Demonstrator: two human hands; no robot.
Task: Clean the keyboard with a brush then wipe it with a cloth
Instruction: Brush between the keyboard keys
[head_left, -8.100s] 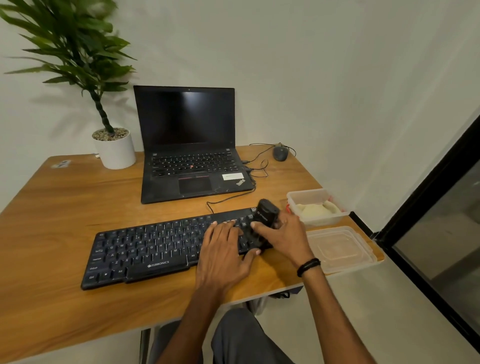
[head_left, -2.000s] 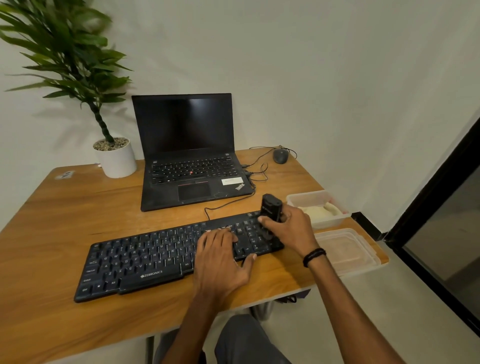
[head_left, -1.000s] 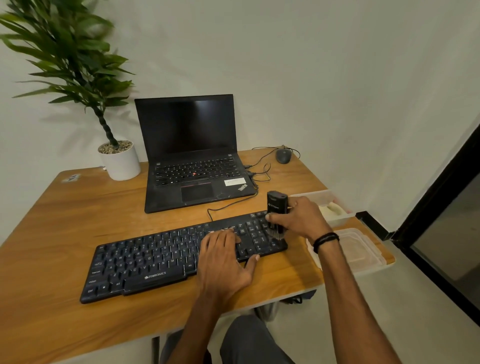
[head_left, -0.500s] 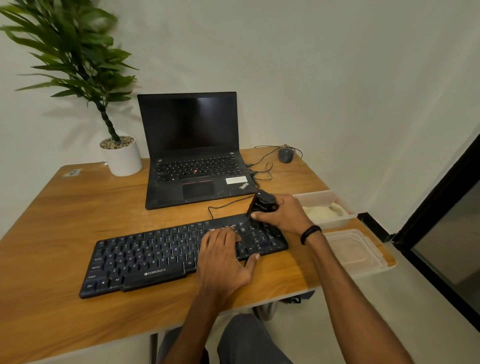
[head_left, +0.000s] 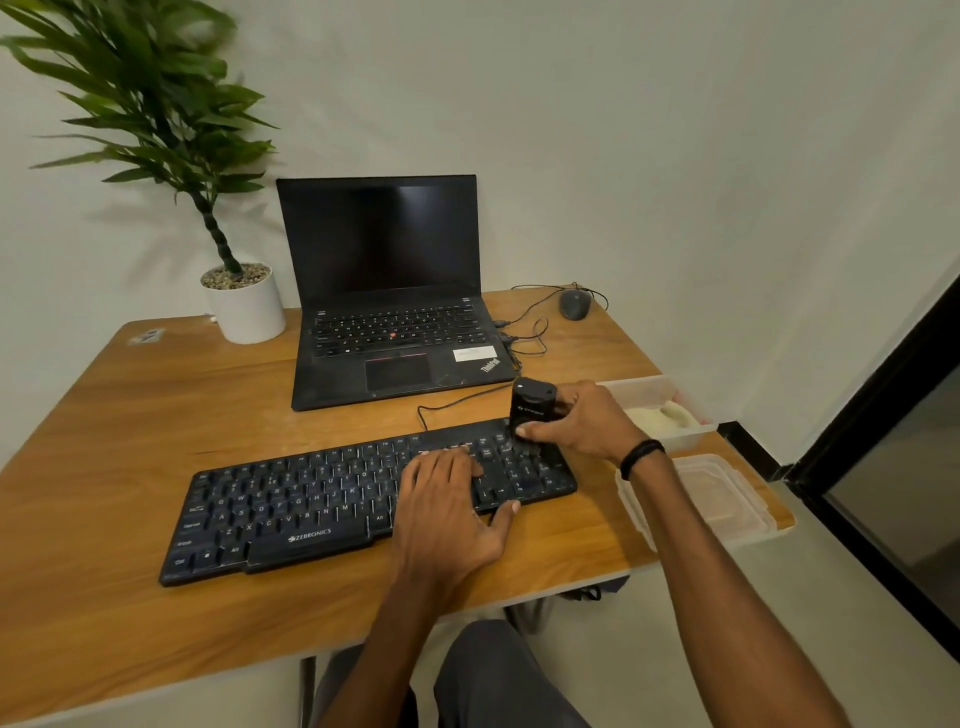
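Change: half a second ago my right hand held the brush tipped low over the far edge of the keyboard; now the brush stands upright at the keyboard's far right corner; my left hand has stayed flat on the keys.
Hidden: the bristles are a dark blur against the keys, so I cannot tell how far they press in; the cloth is a pale heap in a clear tub behind my right hand, partly covered by it; the tub's lid is partly crossed by my right forearm.
Right hand: fingers wrapped shut round the brush body, thumb in front, wrist bent, black band on the wrist.
Left hand: open, palm down, fingers spread over the right-centre keys, thumb at the near edge; it grips nothing.
Keyboard: black, lying slanted on the desk, in front of a laptop.
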